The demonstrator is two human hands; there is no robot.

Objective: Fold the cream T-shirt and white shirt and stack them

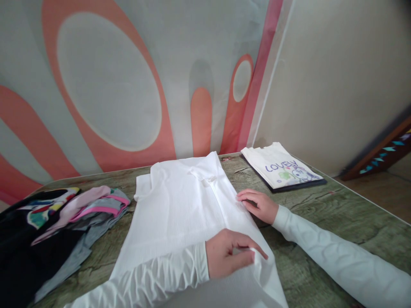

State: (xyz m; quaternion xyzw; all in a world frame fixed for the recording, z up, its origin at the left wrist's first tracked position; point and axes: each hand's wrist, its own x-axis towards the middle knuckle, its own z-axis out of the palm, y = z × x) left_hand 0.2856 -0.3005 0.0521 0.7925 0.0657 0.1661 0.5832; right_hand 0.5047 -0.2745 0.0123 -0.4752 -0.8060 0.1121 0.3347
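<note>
A white short-sleeved shirt [180,205] lies spread on the table in front of me, its neck end toward the wall and one side partly folded over. My left hand [229,253] reaches across it and pinches the fabric near its right edge, raising a small ridge of cloth. Farther up that same edge, my right hand [259,205] rests with fingers stretched out, the tips touching the shirt. The lower end of the shirt runs out of view beneath my left sleeve.
At the left lies a loose heap of black, grey and pink clothes [93,209]. A folded white shirt with "LOVELY" lettering [279,164] sits on a dark folded item at the back right. The wood-patterned tabletop [346,209] meets a wall behind.
</note>
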